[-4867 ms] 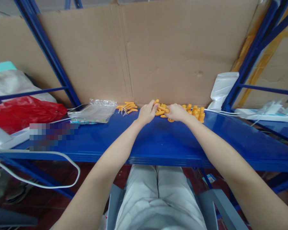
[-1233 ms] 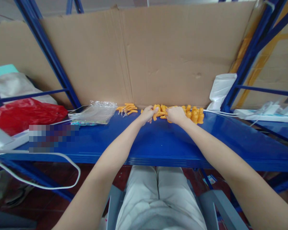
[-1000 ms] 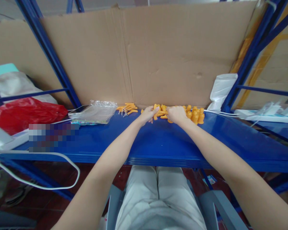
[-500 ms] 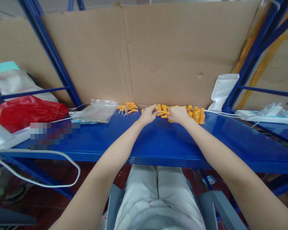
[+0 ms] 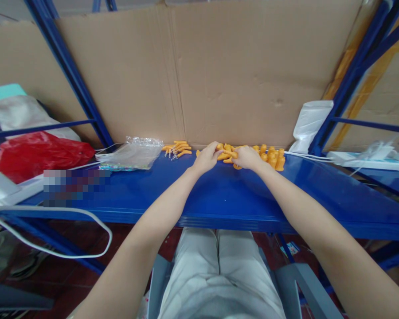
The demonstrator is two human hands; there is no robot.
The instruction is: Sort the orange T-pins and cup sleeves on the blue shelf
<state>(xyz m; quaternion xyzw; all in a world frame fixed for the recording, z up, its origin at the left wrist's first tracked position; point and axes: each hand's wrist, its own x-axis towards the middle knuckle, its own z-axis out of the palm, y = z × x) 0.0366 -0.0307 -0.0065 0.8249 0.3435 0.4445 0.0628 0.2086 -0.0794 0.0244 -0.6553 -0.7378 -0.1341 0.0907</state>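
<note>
At the back of the blue table, my left hand (image 5: 206, 159) and my right hand (image 5: 248, 157) face each other with bent fingers. Between their fingertips stretches a small orange piece (image 5: 228, 153), each hand closed on one end; its exact kind is too small to tell. More loose orange pieces (image 5: 226, 161) lie around and behind my hands, partly hidden by them. Just right of my right hand, several orange parts with flared bases (image 5: 272, 158) stand upright in a cluster. Left of my left hand lies a pile of orange sticks with small metal chains (image 5: 180, 149).
A stack of clear plastic bags (image 5: 136, 154) lies on the blue table (image 5: 219, 195) to the left, near a red plastic bag (image 5: 43, 153). Cardboard (image 5: 246, 71) walls off the back. A white packet (image 5: 310, 126) leans at the right post; a white cable (image 5: 108, 241) loops over the front edge.
The orange piece between my hands is raised slightly and shows more plainly, as my right hand's fingers have shifted a little. The piles look the same.
</note>
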